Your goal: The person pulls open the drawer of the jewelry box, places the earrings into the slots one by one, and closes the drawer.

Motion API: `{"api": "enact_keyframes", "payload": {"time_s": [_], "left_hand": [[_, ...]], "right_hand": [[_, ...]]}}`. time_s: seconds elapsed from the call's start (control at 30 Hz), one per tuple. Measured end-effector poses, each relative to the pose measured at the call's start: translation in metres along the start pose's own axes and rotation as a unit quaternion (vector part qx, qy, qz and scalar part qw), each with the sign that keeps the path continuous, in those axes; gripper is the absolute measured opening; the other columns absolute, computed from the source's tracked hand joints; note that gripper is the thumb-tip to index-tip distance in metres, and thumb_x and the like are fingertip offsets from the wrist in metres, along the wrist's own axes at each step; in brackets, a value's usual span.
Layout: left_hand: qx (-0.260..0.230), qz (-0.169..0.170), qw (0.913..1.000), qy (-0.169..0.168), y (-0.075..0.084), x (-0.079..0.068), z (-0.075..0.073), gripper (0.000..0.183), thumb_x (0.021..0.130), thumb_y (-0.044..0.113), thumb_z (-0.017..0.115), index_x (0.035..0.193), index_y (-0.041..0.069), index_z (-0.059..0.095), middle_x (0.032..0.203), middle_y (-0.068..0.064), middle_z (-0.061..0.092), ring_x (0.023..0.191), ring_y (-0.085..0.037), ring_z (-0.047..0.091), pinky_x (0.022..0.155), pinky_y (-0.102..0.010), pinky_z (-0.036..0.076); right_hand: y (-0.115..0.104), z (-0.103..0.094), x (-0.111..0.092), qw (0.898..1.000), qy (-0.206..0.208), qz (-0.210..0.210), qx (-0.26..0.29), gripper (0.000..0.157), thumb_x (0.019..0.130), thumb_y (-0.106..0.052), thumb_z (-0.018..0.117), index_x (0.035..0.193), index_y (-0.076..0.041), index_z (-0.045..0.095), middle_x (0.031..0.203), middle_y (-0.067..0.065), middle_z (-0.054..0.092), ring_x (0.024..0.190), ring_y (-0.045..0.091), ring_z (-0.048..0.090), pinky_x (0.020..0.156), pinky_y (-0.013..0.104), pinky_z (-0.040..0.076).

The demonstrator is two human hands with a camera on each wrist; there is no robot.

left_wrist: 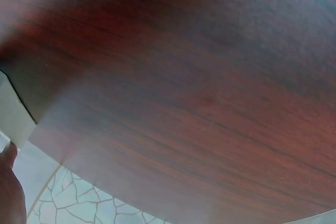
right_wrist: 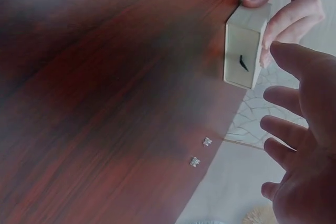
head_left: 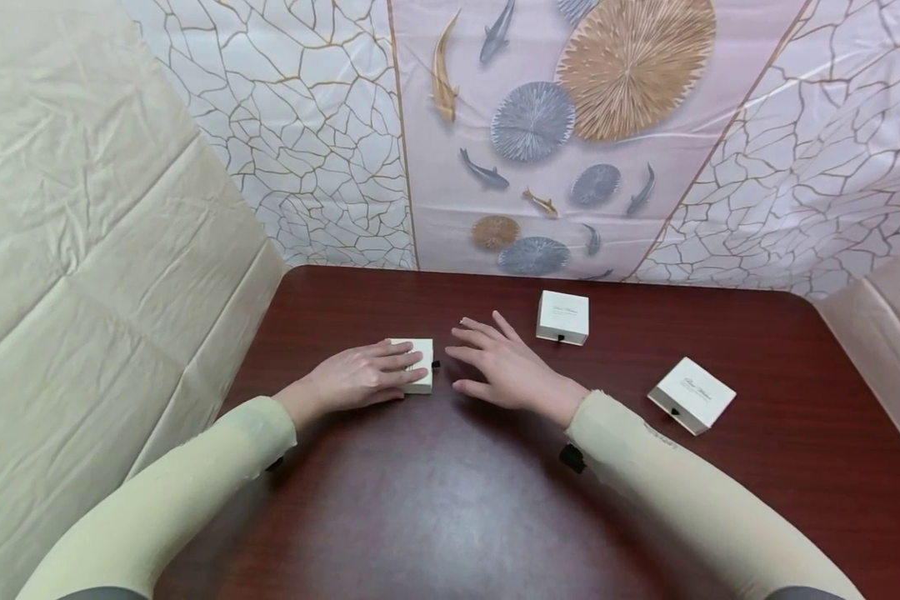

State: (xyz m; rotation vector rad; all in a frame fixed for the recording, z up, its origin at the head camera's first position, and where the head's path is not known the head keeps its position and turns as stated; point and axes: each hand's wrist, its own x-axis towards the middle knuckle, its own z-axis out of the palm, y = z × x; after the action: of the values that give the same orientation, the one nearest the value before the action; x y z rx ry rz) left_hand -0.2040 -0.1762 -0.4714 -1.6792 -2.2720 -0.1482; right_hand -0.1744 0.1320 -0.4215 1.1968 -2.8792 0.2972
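White, square, cardboard-like box (right_wrist: 243, 44), smooth-walled and sharp-edged, with a small black pull tab (head_left: 437, 364) on one side. The worktop (head_left: 450, 500) beneath is glossy, reddish-brown and wood-grained. The box lies flat in the grip of the left hand (head_left: 367, 373), clamped with the fingers across its top and the thumb at its near side; the tab points to 3 o'clock. The right hand (head_left: 506, 367), just beyond the tab, has its fingers spread and holds nothing. The left hand hides much of the box's top. From the right hand, a second white box (head_left: 563, 317) with printed lettering lies at 2 o'clock, and a third white box (head_left: 692, 396), turned askew, at 3 o'clock. In the right-wrist view, two small silvery pieces (right_wrist: 195, 161) lie at 7 o'clock from the held box. Fish-patterned fabric (head_left: 457, 217) rises at 12 o'clock.
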Motion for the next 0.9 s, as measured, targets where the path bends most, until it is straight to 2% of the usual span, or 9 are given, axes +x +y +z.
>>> {"api": "enact_keyframes", "payload": {"time_s": [0.3,0.37,0.9], "left_hand": [[0.002,0.004,1.0,0.005,-0.001,0.0,0.001,0.052,0.092,0.024,0.087,0.14,0.012,0.072,0.142,-0.015,0.069,0.136,-0.036,0.063,0.112,-0.051,0.052],[0.003,0.004,1.0,0.006,-0.001,0.0,0.001,0.052,0.091,0.025,0.087,0.14,0.013,0.073,0.142,-0.014,0.07,0.135,-0.035,0.063,0.112,-0.051,0.052],[0.01,0.001,0.9999,0.009,-0.001,-0.002,0.002,0.053,0.092,0.025,0.087,0.141,0.012,0.072,0.142,-0.014,0.069,0.135,-0.034,0.064,0.11,-0.051,0.053]], "right_hand": [[0.004,0.016,0.025,1.0,0.007,0.004,-0.003,0.049,0.101,-0.039,0.074,0.141,-0.011,0.071,0.159,0.016,0.054,0.157,0.036,0.037,0.129,0.066,0.017],[0.004,0.018,0.029,1.0,0.003,0.009,0.003,0.047,0.102,-0.039,0.073,0.14,-0.011,0.071,0.159,0.015,0.054,0.157,0.035,0.036,0.129,0.065,0.015],[0.008,0.036,0.048,0.999,0.003,0.024,0.044,0.03,0.103,-0.034,0.073,0.122,-0.012,0.079,0.154,0.015,0.059,0.155,0.035,0.04,0.129,0.066,0.018]]}}
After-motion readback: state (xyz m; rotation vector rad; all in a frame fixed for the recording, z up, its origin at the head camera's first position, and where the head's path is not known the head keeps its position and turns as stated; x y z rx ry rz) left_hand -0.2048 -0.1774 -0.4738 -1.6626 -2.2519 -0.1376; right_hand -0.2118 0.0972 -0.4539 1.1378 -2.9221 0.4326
